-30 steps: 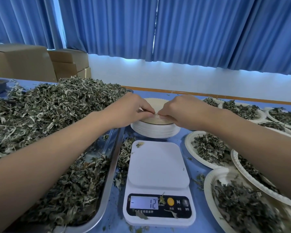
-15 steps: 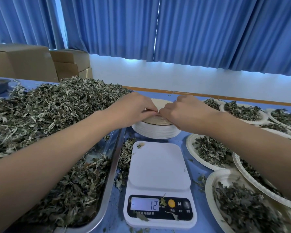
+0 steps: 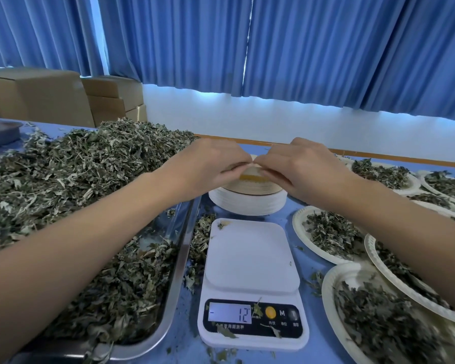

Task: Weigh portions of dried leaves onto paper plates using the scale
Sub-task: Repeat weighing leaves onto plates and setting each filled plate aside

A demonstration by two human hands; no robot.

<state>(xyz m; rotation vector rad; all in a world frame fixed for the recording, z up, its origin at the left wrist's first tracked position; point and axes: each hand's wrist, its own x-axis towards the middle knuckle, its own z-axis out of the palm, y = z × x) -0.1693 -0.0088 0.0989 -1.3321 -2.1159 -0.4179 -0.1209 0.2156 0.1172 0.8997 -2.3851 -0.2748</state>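
Seemingly pinching, left hand point(image 3: 211, 167) and right hand point(image 3: 301, 169) hide the plate stack point(image 3: 247, 204) top.

Both bare arms are stretched forward, the left forearm point(image 3: 95, 240) coming in from the lower left and the right forearm point(image 3: 410, 232) from the lower right, and they converge at the middle. The left hand point(image 3: 208, 164) and right hand point(image 3: 302, 166) sit knuckles up, backs to the camera, fingertips almost meeting. On each hand the fingers curl in and down, pinching the thin rim of a pale round paper plate point(image 3: 252, 168) between them.
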